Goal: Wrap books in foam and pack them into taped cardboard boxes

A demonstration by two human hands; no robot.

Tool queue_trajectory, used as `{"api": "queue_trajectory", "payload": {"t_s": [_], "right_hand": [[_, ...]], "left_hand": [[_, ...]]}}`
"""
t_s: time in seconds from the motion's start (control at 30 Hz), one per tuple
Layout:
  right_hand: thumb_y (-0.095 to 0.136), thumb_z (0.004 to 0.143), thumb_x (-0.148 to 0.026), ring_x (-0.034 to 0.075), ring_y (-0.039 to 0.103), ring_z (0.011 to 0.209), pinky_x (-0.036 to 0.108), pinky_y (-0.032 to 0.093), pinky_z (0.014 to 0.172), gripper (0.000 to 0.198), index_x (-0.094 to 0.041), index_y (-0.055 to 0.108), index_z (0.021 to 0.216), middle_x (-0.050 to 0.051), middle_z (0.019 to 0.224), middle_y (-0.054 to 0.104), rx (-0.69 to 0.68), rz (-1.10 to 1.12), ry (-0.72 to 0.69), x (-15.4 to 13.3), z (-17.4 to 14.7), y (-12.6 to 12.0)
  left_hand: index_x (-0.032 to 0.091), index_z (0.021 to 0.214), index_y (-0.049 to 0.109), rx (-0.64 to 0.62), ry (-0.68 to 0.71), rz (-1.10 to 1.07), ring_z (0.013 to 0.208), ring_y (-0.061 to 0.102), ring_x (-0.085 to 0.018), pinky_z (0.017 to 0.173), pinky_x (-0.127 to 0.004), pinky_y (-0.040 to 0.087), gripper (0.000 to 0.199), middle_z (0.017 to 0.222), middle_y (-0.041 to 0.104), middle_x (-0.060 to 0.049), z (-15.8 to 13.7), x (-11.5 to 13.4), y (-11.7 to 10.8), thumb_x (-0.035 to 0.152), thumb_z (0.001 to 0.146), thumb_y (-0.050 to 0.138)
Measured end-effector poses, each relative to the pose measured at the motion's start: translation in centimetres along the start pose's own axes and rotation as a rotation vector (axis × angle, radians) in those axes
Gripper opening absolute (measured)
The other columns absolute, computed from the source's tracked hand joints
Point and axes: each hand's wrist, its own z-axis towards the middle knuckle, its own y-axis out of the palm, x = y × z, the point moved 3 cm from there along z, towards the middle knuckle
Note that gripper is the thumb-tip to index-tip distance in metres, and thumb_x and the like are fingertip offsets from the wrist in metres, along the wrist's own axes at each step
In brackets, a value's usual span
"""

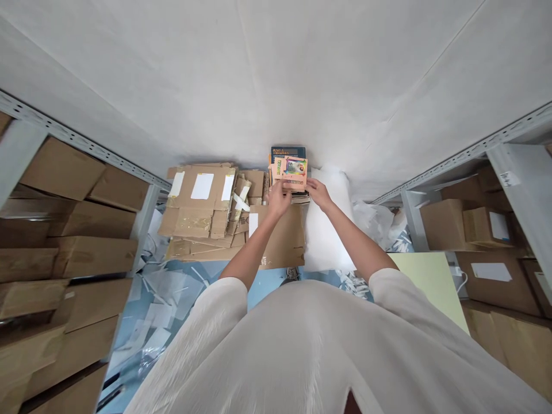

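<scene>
A pink book (290,178) with a colourful picture on its cover is held up between my two hands, above a stack of books. My left hand (279,199) is closed on its lower left corner. At the lower right corner, my right hand (318,193) grips the edge with thumb and fingers. Behind the pink book, a dark blue book (288,151) with orange lettering lies against the wall. The lower books are largely hidden by the pink one. Below my hands lies a flat piece of brown cardboard (282,236).
Flattened cardboard boxes (196,204) are piled on the left. White foam sheeting (330,230) lies on the right, with clear plastic wrap (374,221) beyond it. Shelves of cardboard boxes (99,253) flank both sides. Paper scraps (161,313) litter the blue floor.
</scene>
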Motion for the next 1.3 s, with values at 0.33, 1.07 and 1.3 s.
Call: {"api": "queue_trajectory", "payload": {"t_s": [0.33, 1.07, 1.3], "right_hand": [[0.078, 0.087, -0.034, 0.028, 0.08, 0.108, 0.047, 0.063, 0.11, 0.051, -0.024, 0.075, 0.137, 0.007, 0.111, 0.084, 0.138, -0.23, -0.014, 0.2, 0.6, -0.9], [0.076, 0.077, -0.034, 0.02, 0.072, 0.087, 0.03, 0.066, 0.067, 0.037, -0.022, 0.082, 0.112, 0.006, 0.109, 0.078, 0.452, 0.045, 0.199, 7.6, -21.6, -20.6], [0.078, 0.074, -0.027, 0.02, 0.072, 0.088, 0.027, 0.063, 0.064, 0.036, -0.022, 0.086, 0.109, 0.006, 0.11, 0.081, 0.635, 0.157, 0.295, 12.4, -36.9, -28.6]], "left_hand": [[0.018, 0.166, 0.056, -0.057, 0.026, 0.215, 0.155, 0.051, -0.051, 0.129, -0.07, 0.035, 0.076, 0.159, 0.066, -0.024, -0.9, 0.5, 0.2, 0.018, 0.091, 0.069], [0.02, 0.17, 0.049, -0.51, 0.255, -0.029, 0.15, 0.061, -0.038, 0.131, -0.059, 0.047, 0.072, 0.17, 0.057, -0.022, -8.5, 9.6, 17.8, 0.026, 0.101, 0.068], [0.027, 0.169, 0.049, -0.745, 0.175, -0.138, 0.119, 0.078, -0.028, 0.107, -0.046, 0.064, 0.07, 0.158, 0.068, -0.016, -17.4, 14.9, 30.7, 0.025, 0.102, 0.07]]}}
